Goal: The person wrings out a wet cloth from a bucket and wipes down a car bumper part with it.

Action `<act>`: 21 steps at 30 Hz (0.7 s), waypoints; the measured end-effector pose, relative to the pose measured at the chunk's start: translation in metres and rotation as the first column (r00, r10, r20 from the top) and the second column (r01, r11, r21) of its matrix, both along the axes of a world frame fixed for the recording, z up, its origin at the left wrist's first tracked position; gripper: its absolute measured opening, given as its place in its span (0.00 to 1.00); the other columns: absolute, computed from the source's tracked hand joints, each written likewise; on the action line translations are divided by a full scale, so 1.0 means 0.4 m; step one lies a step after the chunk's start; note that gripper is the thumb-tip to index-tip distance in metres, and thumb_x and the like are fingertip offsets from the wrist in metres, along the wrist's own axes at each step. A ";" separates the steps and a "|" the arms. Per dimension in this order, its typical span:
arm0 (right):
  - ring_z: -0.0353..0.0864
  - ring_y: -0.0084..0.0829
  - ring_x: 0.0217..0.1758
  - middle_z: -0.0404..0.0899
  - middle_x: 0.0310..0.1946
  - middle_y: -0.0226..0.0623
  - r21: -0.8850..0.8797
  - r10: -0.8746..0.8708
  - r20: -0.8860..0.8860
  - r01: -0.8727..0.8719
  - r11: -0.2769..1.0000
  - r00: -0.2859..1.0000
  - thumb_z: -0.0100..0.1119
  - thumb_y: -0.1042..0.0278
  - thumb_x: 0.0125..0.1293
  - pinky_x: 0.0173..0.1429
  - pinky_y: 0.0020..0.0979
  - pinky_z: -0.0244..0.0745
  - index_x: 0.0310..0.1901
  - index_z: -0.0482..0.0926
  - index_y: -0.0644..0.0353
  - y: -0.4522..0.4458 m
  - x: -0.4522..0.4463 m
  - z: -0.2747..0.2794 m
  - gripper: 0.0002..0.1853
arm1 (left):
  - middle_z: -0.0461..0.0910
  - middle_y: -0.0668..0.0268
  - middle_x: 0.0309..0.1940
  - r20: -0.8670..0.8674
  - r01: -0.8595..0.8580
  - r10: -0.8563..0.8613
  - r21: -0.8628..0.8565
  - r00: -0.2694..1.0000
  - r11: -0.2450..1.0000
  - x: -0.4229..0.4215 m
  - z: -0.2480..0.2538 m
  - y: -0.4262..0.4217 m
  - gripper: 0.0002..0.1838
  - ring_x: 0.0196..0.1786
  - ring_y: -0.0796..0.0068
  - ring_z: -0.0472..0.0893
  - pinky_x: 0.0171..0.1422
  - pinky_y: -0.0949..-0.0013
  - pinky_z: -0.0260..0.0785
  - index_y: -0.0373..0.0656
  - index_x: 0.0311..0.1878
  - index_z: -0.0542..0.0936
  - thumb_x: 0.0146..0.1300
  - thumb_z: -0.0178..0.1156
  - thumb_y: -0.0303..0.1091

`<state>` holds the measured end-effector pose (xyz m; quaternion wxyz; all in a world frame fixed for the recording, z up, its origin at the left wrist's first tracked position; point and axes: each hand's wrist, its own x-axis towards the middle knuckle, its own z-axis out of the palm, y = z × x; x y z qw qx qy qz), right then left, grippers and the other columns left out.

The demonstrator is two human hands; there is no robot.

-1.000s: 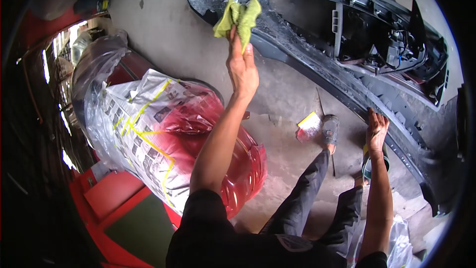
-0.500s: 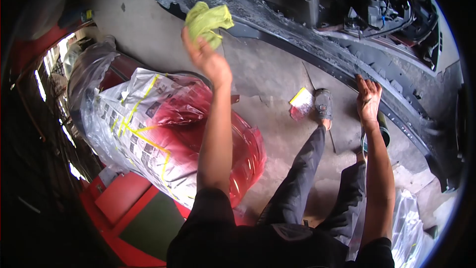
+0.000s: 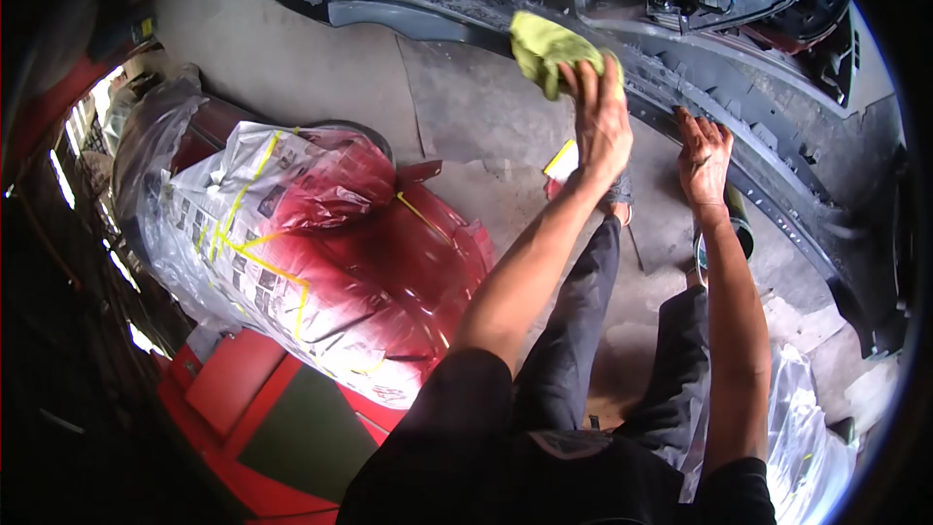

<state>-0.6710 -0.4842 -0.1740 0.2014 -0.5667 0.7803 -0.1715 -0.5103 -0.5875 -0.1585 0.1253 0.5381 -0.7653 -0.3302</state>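
Concrete floor [image 3: 476, 92] spreads underneath; the left hand [image 3: 604, 128] clutches the cloth [image 3: 546, 49], panel [image 3: 671, 80] just beyond; right hand [image 3: 705, 161] touches its edge, grip unclear; a loose hold there could let it slip.

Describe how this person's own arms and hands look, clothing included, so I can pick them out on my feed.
The left hand and right hand are both ungloved. The left sleeve and right sleeve are short, black and plain as far as I can see, leaving the left forearm and right forearm bare.
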 end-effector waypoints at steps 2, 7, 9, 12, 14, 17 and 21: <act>0.82 0.41 0.46 0.81 0.36 0.39 0.010 0.002 0.008 -0.003 1.000 1.000 0.52 0.85 0.58 0.64 0.45 0.69 0.60 0.81 0.56 0.001 -0.002 -0.007 0.27 | 0.54 0.31 0.75 -0.010 0.152 -0.153 -0.050 0.988 0.987 0.022 0.021 -0.001 0.35 0.80 0.22 0.42 0.83 0.38 0.41 0.40 0.79 0.62 0.69 0.58 0.26; 0.82 0.40 0.50 0.82 0.39 0.38 0.072 0.012 0.020 -0.013 0.997 1.000 0.52 0.80 0.60 0.69 0.50 0.65 0.60 0.80 0.53 0.006 -0.007 0.002 0.26 | 0.54 0.35 0.77 0.029 -0.054 0.057 -0.093 0.998 0.994 0.177 -0.019 -0.173 0.30 0.79 0.28 0.52 0.84 0.45 0.45 0.42 0.79 0.61 0.75 0.52 0.30; 0.82 0.40 0.50 0.82 0.39 0.37 0.046 -0.006 0.029 0.005 0.999 1.000 0.53 0.79 0.59 0.69 0.50 0.65 0.61 0.80 0.53 0.011 -0.005 -0.017 0.27 | 0.43 0.34 0.80 0.091 -0.050 0.056 -0.070 0.994 0.996 0.165 -0.029 -0.208 0.32 0.83 0.37 0.42 0.86 0.50 0.38 0.39 0.81 0.53 0.79 0.48 0.35; 0.83 0.41 0.51 0.83 0.40 0.38 0.040 -0.025 0.083 0.022 0.999 0.996 0.56 0.80 0.59 0.69 0.51 0.65 0.61 0.80 0.52 0.011 -0.004 -0.012 0.26 | 0.33 0.35 0.81 -0.017 -0.323 0.323 -0.016 0.946 0.946 0.023 -0.055 -0.102 0.33 0.84 0.40 0.36 0.87 0.53 0.32 0.39 0.82 0.51 0.80 0.46 0.38; 0.83 0.44 0.53 0.85 0.44 0.42 -0.004 -0.038 0.134 0.039 0.999 0.990 0.57 0.82 0.62 0.67 0.49 0.69 0.60 0.80 0.56 0.006 -0.013 0.010 0.24 | 0.33 0.34 0.81 0.018 -0.274 0.273 0.017 0.962 0.962 -0.056 -0.039 -0.001 0.34 0.84 0.39 0.38 0.86 0.51 0.35 0.40 0.82 0.51 0.79 0.47 0.37; 0.82 0.49 0.56 0.85 0.49 0.48 -0.114 -0.119 0.418 0.182 0.977 0.901 0.57 0.81 0.62 0.65 0.46 0.73 0.59 0.80 0.61 0.014 -0.050 0.021 0.22 | 0.35 0.33 0.81 -0.156 -0.224 0.256 0.197 0.954 0.954 -0.173 -0.020 0.183 0.34 0.83 0.36 0.42 0.86 0.48 0.38 0.44 0.82 0.54 0.75 0.50 0.32; 0.80 0.39 0.65 0.81 0.60 0.48 0.016 -0.327 0.457 0.360 0.933 0.827 0.47 0.83 0.73 0.70 0.35 0.70 0.64 0.78 0.64 0.096 -0.112 0.053 0.21 | 0.48 0.30 0.77 -0.156 0.016 -0.007 0.053 0.988 0.998 -0.198 0.006 0.276 0.35 0.78 0.22 0.49 0.81 0.35 0.46 0.39 0.80 0.55 0.71 0.52 0.27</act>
